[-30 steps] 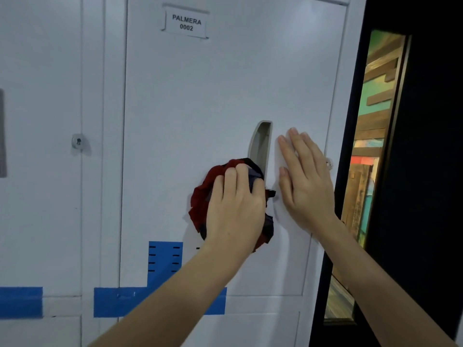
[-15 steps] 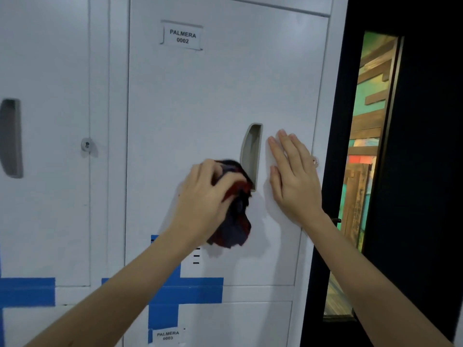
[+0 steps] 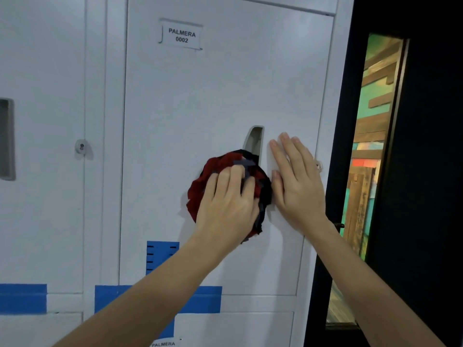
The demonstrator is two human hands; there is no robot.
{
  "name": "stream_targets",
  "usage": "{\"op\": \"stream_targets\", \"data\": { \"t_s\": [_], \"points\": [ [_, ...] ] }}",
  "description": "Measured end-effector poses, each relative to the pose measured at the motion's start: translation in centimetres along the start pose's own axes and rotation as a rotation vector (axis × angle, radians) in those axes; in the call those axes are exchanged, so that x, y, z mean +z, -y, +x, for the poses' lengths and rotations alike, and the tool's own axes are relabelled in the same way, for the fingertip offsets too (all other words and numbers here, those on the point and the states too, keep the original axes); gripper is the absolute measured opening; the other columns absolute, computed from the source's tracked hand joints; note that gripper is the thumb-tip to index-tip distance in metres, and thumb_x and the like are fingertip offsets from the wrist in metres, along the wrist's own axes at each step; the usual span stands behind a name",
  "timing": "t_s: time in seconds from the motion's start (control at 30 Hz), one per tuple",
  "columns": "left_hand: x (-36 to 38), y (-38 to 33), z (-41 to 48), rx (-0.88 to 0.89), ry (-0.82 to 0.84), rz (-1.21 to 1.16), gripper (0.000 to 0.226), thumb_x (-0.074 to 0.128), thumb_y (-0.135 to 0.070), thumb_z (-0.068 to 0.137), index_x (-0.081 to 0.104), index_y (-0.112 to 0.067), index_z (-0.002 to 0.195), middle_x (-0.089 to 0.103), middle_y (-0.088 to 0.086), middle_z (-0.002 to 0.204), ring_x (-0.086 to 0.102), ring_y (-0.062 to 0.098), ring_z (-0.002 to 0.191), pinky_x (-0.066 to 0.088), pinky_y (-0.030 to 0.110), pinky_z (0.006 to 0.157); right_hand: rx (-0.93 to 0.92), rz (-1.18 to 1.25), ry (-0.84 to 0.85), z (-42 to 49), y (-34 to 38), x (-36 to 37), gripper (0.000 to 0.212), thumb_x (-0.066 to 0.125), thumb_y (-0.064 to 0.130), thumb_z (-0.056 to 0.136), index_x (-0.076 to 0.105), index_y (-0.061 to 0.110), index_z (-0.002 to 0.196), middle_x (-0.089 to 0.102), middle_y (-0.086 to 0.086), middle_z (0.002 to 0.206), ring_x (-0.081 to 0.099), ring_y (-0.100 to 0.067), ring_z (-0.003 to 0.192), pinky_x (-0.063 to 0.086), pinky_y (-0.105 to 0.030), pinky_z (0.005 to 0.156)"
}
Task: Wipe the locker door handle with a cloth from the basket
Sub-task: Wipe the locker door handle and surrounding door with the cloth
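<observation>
Half a second ago the left hand (image 3: 226,206) held the cloth (image 3: 225,161) gathered in a hanging bunch just left of the handle; now it presses the cloth flat against the locker door (image 3: 213,96), spread wide over the lower part of the recessed handle (image 3: 255,141), so that only the handle's upper end shows above the fabric. Its fingers are bent and closed on the red and dark cloth, knuckles toward the camera. On the other side of the handle, the right hand (image 3: 298,186) lies flat on the door near its right edge, palm down, fingers straight and close together, gripping nothing, much as it did before; its thumb side touches the cloth's right edge. Near the door's top edge sits a label (image 3: 181,35) reading PALMERA 0002. Blue tape (image 3: 162,254) marks the door's lower part, partly behind the left forearm.
</observation>
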State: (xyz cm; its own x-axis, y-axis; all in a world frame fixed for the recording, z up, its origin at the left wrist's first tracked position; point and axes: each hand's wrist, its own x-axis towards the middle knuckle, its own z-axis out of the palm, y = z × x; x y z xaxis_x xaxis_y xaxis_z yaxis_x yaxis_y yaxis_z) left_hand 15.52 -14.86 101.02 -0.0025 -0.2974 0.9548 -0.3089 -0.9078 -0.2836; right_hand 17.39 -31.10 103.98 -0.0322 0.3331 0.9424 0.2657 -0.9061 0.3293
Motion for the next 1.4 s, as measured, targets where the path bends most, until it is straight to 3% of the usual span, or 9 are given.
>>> {"op": "stream_targets", "data": {
  "t_s": [0.17,0.33,0.43,0.57,0.7,0.83,0.93,1.23,1.4],
  "points": [
    [-0.6,1.0,1.1,0.151,0.040,0.047,0.010,0.067,-0.015,0.070,0.061,-0.008,0.073,0.058,0.012,0.086,0.052,0.025,0.074,0.038,0.032,0.071,-0.011,0.004,0.008,0.1,-0.1,0.0,0.044,0.036,0.016,0.098,0.039,0.002,0.139,0.036,-0.018,0.146,0.028,-0.031,0.138,0.027,-0.044,0.113],
    [-1.4,2.9,3.1,0.404,0.124,0.023,0.016,0.048,-0.018,0.073,0.059,-0.010,0.064,0.052,0.007,0.077,0.045,0.023,0.071,0.028,0.030,0.067,-0.013,0.003,0.013,0.1,-0.2,-0.2,0.044,0.037,0.015,0.097,0.038,0.002,0.139,0.035,-0.017,0.146,0.028,-0.030,0.138,0.026,-0.042,0.114],
    [-1.8,4.0,4.3,0.534,0.183,-0.004,0.031,0.038,-0.025,0.076,0.065,-0.011,0.067,0.051,0.005,0.076,0.045,0.022,0.073,0.030,0.030,0.067,-0.009,0.005,0.017,0.1,-0.1,-0.2,0.044,0.038,0.015,0.097,0.039,0.002,0.139,0.036,-0.017,0.146,0.029,-0.031,0.138,0.026,-0.042,0.114],
    [-2.3,6.2,6.7,0.721,0.162,0.006,0.035,0.037,-0.029,0.079,0.069,-0.017,0.073,0.057,0.005,0.082,0.053,0.024,0.075,0.036,0.030,0.071,-0.001,-0.001,0.012,0.0,0.0,-0.1,0.044,0.038,0.015,0.096,0.040,0.003,0.139,0.037,-0.016,0.146,0.030,-0.031,0.137,0.028,-0.043,0.113],
    [-2.4,7.5,11.1,0.738,0.066,0.088,0.032,0.039,-0.027,0.085,0.069,-0.015,0.078,0.060,0.009,0.091,0.056,0.028,0.078,0.048,0.036,0.069,0.006,-0.009,0.009,0.0,0.1,-0.1,0.044,0.036,0.015,0.096,0.039,0.005,0.139,0.037,-0.015,0.146,0.030,-0.030,0.138,0.027,-0.043,0.113],
    [-2.1,7.8,10.7,0.691,0.018,0.104,0.019,0.047,-0.014,0.088,0.066,-0.011,0.084,0.059,0.010,0.092,0.055,0.029,0.078,0.050,0.039,0.067,0.010,-0.012,0.003,0.1,0.1,0.0,0.045,0.036,0.015,0.096,0.039,0.005,0.139,0.038,-0.015,0.146,0.029,-0.029,0.138,0.026,-0.042,0.114],
    [-1.6,6.7,8.9,0.556,0.034,0.128,0.016,0.048,-0.010,0.083,0.063,-0.006,0.084,0.057,0.012,0.090,0.053,0.028,0.076,0.046,0.036,0.062,0.004,-0.011,-0.012,0.0,0.0,0.0,0.044,0.036,0.015,0.096,0.041,0.003,0.138,0.038,-0.015,0.145,0.030,-0.029,0.137,0.027,-0.042,0.113],
    [-1.4,2.4,2.2,0.280,0.075,0.068,0.022,0.042,-0.019,0.081,0.061,-0.008,0.076,0.054,0.009,0.082,0.047,0.025,0.073,0.036,0.034,0.065,-0.005,0.002,-0.007,0.0,-0.1,0.0,0.044,0.039,0.014,0.096,0.038,0.004,0.139,0.036,-0.016,0.146,0.029,-0.030,0.138,0.023,-0.040,0.115],
    [-1.5,0.1,2.2,-0.030,0.164,-0.131,0.031,0.034,-0.025,0.077,0.055,-0.009,0.062,0.050,0.008,0.075,0.043,0.024,0.069,0.025,0.031,0.066,0.008,-0.005,0.003,0.0,0.0,0.1,0.044,0.038,0.015,0.096,0.040,0.003,0.139,0.037,-0.016,0.146,0.029,-0.030,0.138,0.024,-0.041,0.114]
  ]
}}
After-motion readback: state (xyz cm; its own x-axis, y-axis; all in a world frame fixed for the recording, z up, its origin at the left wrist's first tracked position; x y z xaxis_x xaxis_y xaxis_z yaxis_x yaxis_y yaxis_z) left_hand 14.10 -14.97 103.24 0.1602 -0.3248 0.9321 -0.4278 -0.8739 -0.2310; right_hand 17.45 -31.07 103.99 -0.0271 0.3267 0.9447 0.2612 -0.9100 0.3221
